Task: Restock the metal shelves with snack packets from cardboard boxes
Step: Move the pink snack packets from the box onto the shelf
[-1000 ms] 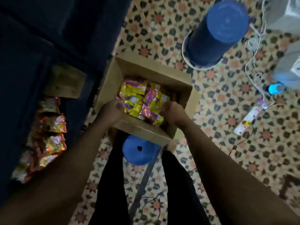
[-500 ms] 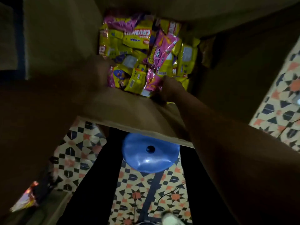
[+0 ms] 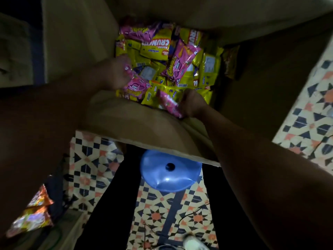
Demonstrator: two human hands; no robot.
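— Pinching a pink packet (image 3: pixel 170 105) at the box's near edge, is that the right hand (image 3: pixel 193 103)?

— Yes, fingers curled round it, forearm reaching in from lower right.

— And the left hand (image 3: pixel 115 73)?

— It grips another pink packet (image 3: pixel 135 85), wrist bent over the cardboard box (image 3: pixel 144 123) wall. Both packets lie among yellow packets (image 3: pixel 155 47) inside.
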